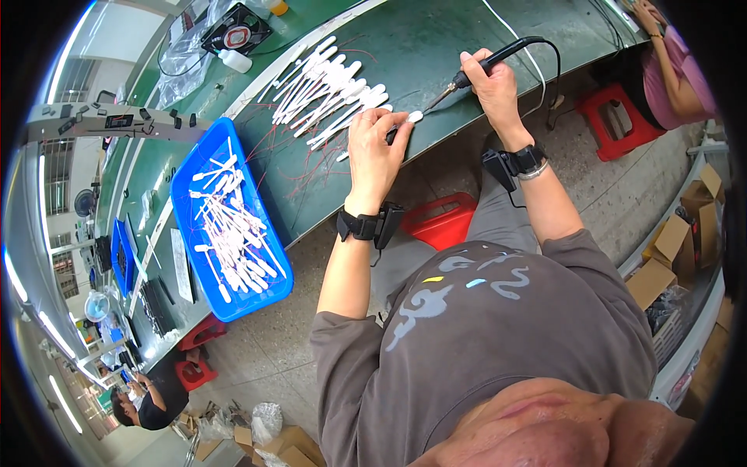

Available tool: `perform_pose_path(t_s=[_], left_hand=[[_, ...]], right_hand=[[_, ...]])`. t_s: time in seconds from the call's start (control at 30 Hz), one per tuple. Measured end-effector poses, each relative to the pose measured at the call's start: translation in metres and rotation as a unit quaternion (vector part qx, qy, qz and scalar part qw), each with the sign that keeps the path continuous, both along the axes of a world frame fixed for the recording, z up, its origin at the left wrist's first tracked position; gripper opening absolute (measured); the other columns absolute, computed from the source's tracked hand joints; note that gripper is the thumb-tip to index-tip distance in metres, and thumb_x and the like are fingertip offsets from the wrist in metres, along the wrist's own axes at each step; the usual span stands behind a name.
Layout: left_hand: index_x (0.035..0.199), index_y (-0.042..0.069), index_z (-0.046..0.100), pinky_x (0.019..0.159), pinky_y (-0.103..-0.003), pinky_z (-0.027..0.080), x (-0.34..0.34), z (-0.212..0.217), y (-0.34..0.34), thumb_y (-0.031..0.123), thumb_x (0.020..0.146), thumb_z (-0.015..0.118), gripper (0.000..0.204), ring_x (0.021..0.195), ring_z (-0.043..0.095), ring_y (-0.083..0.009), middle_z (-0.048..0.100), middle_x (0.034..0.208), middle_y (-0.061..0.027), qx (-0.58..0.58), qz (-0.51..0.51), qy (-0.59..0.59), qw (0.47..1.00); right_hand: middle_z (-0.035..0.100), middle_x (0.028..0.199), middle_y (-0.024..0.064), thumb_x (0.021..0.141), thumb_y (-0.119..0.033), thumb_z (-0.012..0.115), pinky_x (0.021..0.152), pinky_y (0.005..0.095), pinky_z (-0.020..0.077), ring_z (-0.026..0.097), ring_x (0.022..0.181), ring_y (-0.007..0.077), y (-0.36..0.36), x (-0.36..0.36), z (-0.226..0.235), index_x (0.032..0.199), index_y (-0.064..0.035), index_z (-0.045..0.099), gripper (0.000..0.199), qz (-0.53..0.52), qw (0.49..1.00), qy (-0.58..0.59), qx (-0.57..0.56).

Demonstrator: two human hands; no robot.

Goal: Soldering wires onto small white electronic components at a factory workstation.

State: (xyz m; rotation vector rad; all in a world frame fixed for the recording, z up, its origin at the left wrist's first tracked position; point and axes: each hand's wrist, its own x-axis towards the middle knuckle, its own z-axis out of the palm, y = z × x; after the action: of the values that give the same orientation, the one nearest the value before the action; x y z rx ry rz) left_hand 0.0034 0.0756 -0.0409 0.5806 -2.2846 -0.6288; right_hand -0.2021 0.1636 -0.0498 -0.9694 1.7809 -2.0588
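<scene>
My right hand (pixel 496 87) is wrapped round the dark handle of a soldering iron (pixel 447 95). The iron's tip points down and left, to a small white rounded piece (pixel 415 117) at the bench's near edge. My left hand (pixel 375 148) is closed at that piece, its fingertips pinching it. A small black object (pixel 391 135) shows between the left fingers; its kind is hidden. Left of that hand, many white stick-shaped parts (pixel 311 92) with rounded ends and thin red wires lie fanned in rows on the green bench (pixel 272 191).
A blue tray (pixel 180 194) of similar white wired parts sits on the left. Beyond are a black cooling fan (pixel 236 33) and a white bottle (pixel 235 61). The iron's cord (pixel 558 62) loops right. Red stools (pixel 618 124) stand below; co-workers sit far right and far left.
</scene>
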Motion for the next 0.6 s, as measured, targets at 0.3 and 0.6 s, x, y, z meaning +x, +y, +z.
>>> perform_pose_path(t_s=[0.3,0.6], left_hand=[[0.091,0.005,0.071,0.082,-0.039,0.045,0.001,-0.001,-0.002,0.013,0.078,0.074,0.015,0.091,0.056,-0.0288,0.061,0.092,-0.0103,0.003,0.001,-0.002,1.0],[0.092,0.006,0.072,0.079,-0.039,0.049,0.02,0.036,-0.024,0.014,0.079,0.074,0.016,0.091,0.061,-0.0298,0.064,0.094,-0.0113,0.008,-0.003,-0.005,1.0]], right_hand=[[0.044,0.065,-0.0079,0.094,-0.021,0.063,0.046,0.0185,0.0227,0.031,0.051,0.0,0.003,0.001,0.004,0.076,-0.0107,0.055,0.022,0.004,0.986,-0.148,-0.072],[0.045,0.068,-0.0075,0.094,-0.019,0.062,0.046,0.0171,0.0247,0.032,0.052,-0.0003,0.004,-0.007,0.0,0.076,-0.0134,0.053,0.021,0.05,0.97,-0.212,-0.106]])
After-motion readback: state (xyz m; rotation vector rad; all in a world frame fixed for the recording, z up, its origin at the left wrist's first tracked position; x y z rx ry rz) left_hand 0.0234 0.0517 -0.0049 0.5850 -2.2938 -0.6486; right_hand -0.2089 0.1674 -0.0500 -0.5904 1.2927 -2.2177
